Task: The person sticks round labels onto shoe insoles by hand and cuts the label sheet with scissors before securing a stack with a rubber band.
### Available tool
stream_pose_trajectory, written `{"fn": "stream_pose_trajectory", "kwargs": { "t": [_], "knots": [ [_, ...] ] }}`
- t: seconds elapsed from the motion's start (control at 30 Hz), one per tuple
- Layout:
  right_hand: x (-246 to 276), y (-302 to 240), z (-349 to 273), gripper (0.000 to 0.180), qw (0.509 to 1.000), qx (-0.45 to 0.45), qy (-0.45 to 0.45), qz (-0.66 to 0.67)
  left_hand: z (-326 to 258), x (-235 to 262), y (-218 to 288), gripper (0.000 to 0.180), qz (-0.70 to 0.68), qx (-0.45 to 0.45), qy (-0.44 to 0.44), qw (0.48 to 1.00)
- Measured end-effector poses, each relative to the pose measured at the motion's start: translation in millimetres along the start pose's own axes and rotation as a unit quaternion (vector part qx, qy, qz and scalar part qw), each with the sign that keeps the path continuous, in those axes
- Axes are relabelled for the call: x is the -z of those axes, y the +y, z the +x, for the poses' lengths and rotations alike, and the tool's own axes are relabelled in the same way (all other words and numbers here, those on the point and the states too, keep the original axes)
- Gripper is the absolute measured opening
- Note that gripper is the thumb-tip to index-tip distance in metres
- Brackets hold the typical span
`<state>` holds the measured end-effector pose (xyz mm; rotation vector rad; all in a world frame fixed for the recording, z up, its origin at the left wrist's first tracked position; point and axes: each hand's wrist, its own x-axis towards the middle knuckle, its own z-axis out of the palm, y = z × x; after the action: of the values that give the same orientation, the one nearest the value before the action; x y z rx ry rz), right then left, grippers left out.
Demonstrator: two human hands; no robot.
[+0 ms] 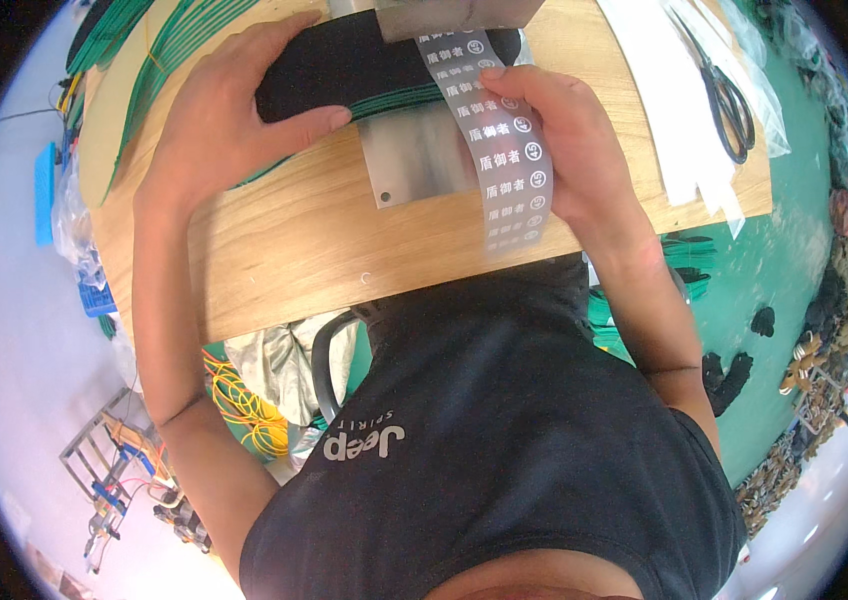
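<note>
Black pad stack [319, 80] with green-edged layers lies near twelve o'clock, between the hands. The left hand [224, 125], toward half past ten, grips it, thumb on the near edge; the right hand [574, 135], at one, pinches the label strip [502, 160], which crosses the stack's right end. Counted: one stack, its layers too fine to number; one strip; one pair of scissors [734, 115] at two; one metal plate [399, 165] at twelve.

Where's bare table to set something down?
Widest patch: the wooden tabletop between the left forearm and the metal plate, down to the near edge. A narrow gap lies bare between the right hand and the white sheets. Crowded: around the black pads and printed strip, and by the scissors.
</note>
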<state>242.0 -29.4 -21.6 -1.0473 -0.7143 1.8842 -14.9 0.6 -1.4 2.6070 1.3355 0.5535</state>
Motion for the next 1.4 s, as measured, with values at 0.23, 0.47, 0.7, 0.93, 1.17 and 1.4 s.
{"fn": "stream_pose_trajectory", "kwargs": {
  "t": [0.23,0.47,0.7,0.93,1.17,1.4],
  "knots": [
    [-1,2,-4,0.017,0.999,0.037,0.024,0.003,0,-3,-2,0.072,-0.011,0.019,-0.027,0.999],
    [-4,7,-7,0.019,0.997,0.072,0.034,-0.014,2,2,7,0.071,0.001,0.028,-0.065,0.998],
    [3,15,-5,0.017,0.979,0.165,0.018,-0.115,2,-2,10,0.065,0.012,0.036,-0.050,0.998],
    [-3,10,-1,0.016,0.997,0.037,0.044,0.046,3,-2,13,0.065,0.008,0.028,-0.037,0.999],
    [-3,12,-2,0.016,0.997,0.050,0.037,0.042,2,0,13,0.066,0.046,0.019,-0.042,0.998],
    [-5,11,-4,0.016,0.998,0.049,0.040,0.024,0,-7,12,0.065,0.035,0.016,-0.013,0.999]
  ]
}}
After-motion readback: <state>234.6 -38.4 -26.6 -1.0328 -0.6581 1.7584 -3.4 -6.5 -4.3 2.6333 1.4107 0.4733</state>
